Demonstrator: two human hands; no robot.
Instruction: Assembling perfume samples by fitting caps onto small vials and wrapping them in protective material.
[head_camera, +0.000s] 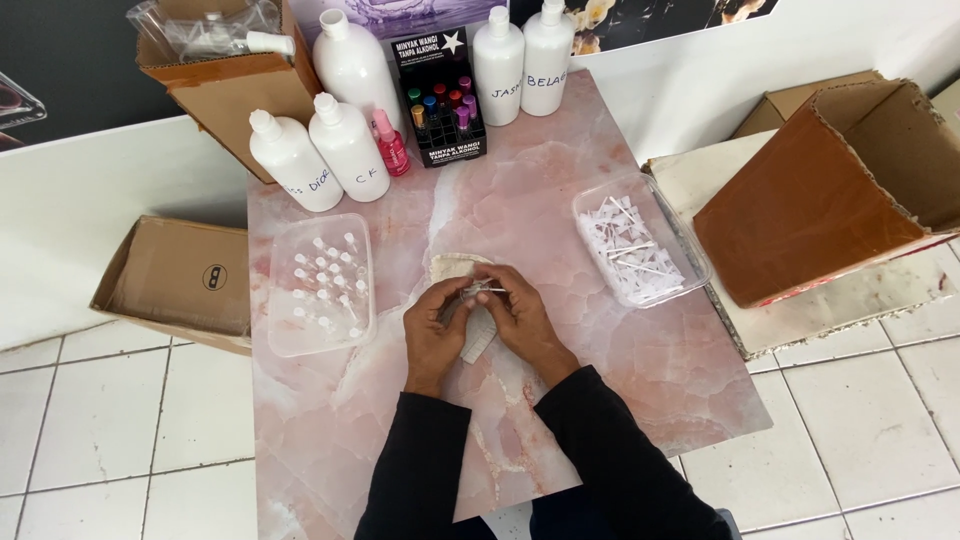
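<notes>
Pink marble-pattern tabletop (640, 380), inspected from above. My left hand (435, 330) and right hand (520, 315) both pinch a thin sprayer tube (483, 291) at centre. I judge it light, fragile, bendable; grip by the cap end.

Pink marbled table (600, 370) carries: four white bottles at the back edge, two white bottles (318, 152) forward left, pink bottle (391, 143), black display box (438, 95), clear vial tray (322, 284) left, clear stick tray (640, 240) right, cloth (470, 290) centre.
</notes>
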